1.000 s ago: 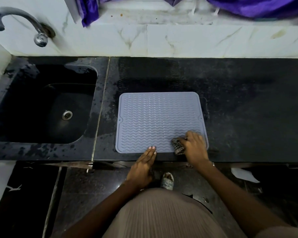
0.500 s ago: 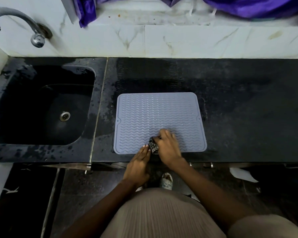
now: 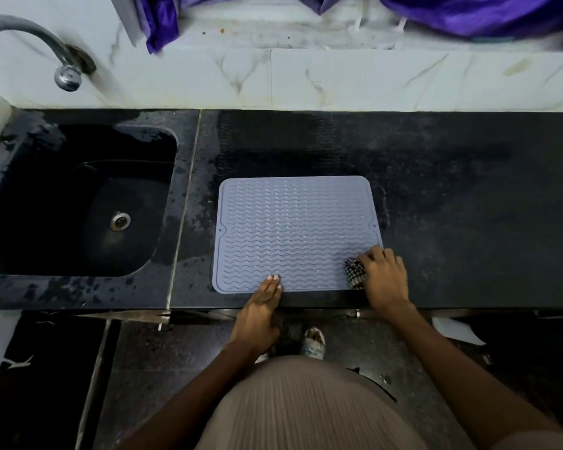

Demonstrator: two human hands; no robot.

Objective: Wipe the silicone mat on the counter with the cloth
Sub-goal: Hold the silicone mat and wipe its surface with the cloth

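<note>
Two hands: both are working at the near edge of the silicone mat (image 3: 294,233), one on each side.
Silicone mat: it is lying flat on the black counter (image 3: 452,206), its grey wavy-ridged face up, well clear of the counter's back edge and close to its front edge.
Right hand (image 3: 384,276): it is sitting at the mat's near right corner, fingers curled over the cloth (image 3: 355,273) and gripping it, knuckles up; part of the hand is lying past the mat's right edge, over the counter.
Cloth: it is bunched into a small checked wad, pressing on the mat's near right corner, showing only at the hand's left side.
Left hand (image 3: 262,308): it is lying open, fingers straight and together, fingertips (image 3: 272,280) resting on the mat's near edge, left of its middle; it is holding nothing, and the palm is hanging off the counter's front edge.
Sink (image 3: 78,203): it is lying to the mat's left, dark, with a metal drain in its floor.
Tap (image 3: 30,43): it is curving out from the wall beyond the sink, far left of the mat.
Purple fabric (image 3: 468,11): it is draping over the ledge behind the mat.
</note>
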